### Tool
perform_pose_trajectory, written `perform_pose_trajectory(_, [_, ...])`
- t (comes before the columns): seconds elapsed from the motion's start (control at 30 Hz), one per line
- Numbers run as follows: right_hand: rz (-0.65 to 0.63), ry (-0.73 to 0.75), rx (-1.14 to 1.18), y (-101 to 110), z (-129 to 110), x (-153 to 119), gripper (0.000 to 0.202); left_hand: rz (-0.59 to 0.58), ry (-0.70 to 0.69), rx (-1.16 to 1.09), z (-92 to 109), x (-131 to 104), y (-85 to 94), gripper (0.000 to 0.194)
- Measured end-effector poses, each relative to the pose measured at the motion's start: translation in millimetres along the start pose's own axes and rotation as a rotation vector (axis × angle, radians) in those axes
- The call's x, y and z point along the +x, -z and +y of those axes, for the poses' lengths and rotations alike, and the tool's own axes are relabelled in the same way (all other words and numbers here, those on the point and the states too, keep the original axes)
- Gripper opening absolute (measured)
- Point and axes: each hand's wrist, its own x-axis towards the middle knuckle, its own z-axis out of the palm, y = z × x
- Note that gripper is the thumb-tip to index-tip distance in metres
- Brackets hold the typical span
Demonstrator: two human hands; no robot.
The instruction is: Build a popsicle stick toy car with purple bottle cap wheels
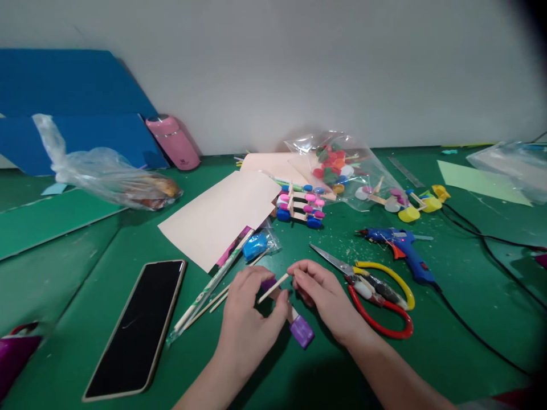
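Observation:
My right hand (320,293) pinches the upper end of a short pale wooden stick (272,288) between its fingertips. The stick slants down and left, crossing the gap between the thumb and fingers of my left hand (250,322). My left hand is curled around a piece with purple block-like ends (302,331), joined by a pale strip; its far end lies partly behind the fingers. Whether the stick touches this piece, I cannot tell. Scissors (376,293) with one yellow and one red handle lie right of my right hand, slightly open.
A blue glue gun (401,245) with a black cord lies at right. A phone (137,330) is at left. Beyond my hands are a small clay packet (255,246), cream paper (222,210), small wheeled models (301,208) and a bag of colourful caps (337,165). A pink bottle (177,145) stands behind.

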Motion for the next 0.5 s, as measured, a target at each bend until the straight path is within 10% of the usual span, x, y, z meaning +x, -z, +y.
perform_pose_trajectory(0.5, [-0.051,-0.087,0.033,-9,-15,12,0.023,0.068,-0.076,-0.139,-8,-3,2.1,0.013])
